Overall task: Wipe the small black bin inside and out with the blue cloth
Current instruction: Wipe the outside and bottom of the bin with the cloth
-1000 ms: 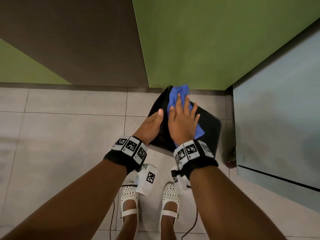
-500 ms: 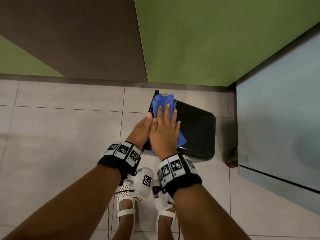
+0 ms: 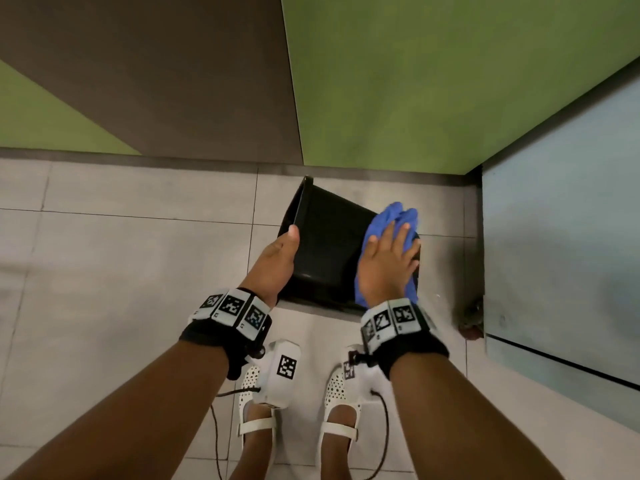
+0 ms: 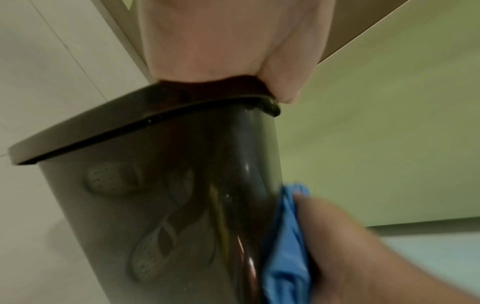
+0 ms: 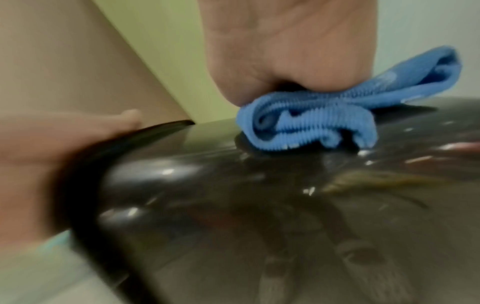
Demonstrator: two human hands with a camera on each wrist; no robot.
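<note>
The small black bin (image 3: pixel 329 251) lies tipped on the tiled floor, its opening facing left. My left hand (image 3: pixel 277 258) grips the rim, thumb on the outer wall; the left wrist view shows the palm (image 4: pixel 221 41) over the rim of the bin (image 4: pixel 182 205). My right hand (image 3: pixel 388 261) presses the bunched blue cloth (image 3: pixel 398 213) flat against the bin's upper outer side near its base, fingers straight. The right wrist view shows the cloth (image 5: pixel 311 127) squeezed between palm and glossy bin wall (image 5: pixel 259 205). The bin's inside is hidden.
A green and brown panelled wall (image 3: pixel 381 81) stands just behind the bin. A pale grey-blue panel (image 3: pixel 561 237) closes the right side, with a small dark fitting (image 3: pixel 471 317) at its foot. My white shoes (image 3: pixel 256 403) stand right below the bin.
My right hand has slid the blue cloth from the rim end rightward to the bin's base end. The left hand has stayed on the rim.
</note>
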